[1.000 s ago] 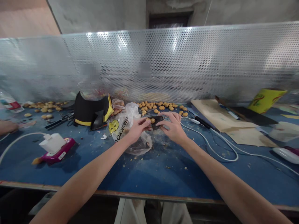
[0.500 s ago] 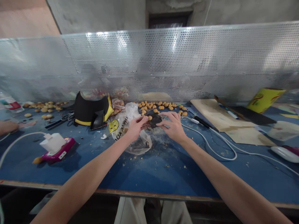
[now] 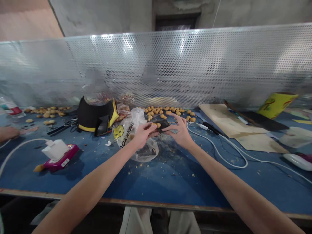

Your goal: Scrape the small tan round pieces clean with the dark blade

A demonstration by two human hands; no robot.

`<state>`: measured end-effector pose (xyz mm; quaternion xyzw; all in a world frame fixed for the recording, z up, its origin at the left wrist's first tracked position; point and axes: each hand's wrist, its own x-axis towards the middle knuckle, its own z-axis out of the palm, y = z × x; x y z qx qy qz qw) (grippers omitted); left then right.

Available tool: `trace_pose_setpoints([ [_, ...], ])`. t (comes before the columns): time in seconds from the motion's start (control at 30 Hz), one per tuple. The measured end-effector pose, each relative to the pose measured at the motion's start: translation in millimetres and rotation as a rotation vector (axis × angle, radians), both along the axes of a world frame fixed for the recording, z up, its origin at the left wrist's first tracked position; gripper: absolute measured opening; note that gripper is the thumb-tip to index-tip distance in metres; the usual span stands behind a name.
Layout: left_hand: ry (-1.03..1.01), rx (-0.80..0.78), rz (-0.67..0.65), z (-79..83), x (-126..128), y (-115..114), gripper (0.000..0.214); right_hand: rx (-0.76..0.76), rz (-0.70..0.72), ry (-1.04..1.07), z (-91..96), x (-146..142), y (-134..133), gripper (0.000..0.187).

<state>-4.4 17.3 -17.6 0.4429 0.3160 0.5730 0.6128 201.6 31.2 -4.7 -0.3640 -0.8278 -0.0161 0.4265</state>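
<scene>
Over the middle of the table, my left hand (image 3: 143, 134) is closed, with small round brown fruits that look like longans (image 3: 158, 125) at its fingertips. A dark, thin piece (image 3: 164, 124) lies between my two hands; what it is made of is hard to tell. My right hand (image 3: 179, 131) pinches the right edge of this piece with its thumb and a finger, while its index finger is lifted. Just below my left hand lies a crumpled clear plastic bag (image 3: 143, 155) with a yellow face and "THANK YOU" printed on it.
Loose longans (image 3: 170, 110) lie along the perforated metal screen (image 3: 170, 65). At left are a black-and-yellow visor-like piece (image 3: 94, 113), scissors (image 3: 69, 123), a purple power strip (image 3: 65, 157) and another person's hand (image 3: 9, 133). White cable (image 3: 226, 162) and brown cardboard (image 3: 234, 125) lie right.
Two round fruits now show at my left fingertips where one showed before. The dark piece has tilted flatter, and my right index finger has risen away from it.
</scene>
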Motion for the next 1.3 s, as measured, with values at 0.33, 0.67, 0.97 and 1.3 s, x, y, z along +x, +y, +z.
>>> trace_pose_setpoints([
  [0.33,0.037,0.01,-0.152,-7.3,-0.6,2.7,0.038,-0.255,0.266,0.243,-7.7,-0.9,0.9,0.023],
  [0.67,0.111,0.079,-0.161,-6.4,-1.7,0.4,0.044,-0.16,0.31,0.108,10.1,-3.3,-16.4,0.061],
  [0.97,0.164,0.175,-0.123,-13.4,-5.1,5.9,0.043,-0.082,0.297,0.021,9.5,-0.7,-12.9,0.034],
  [1.3,0.172,0.16,-0.074,-11.9,-3.5,4.8,0.042,0.085,0.181,0.068,6.2,2.4,-9.4,0.036],
])
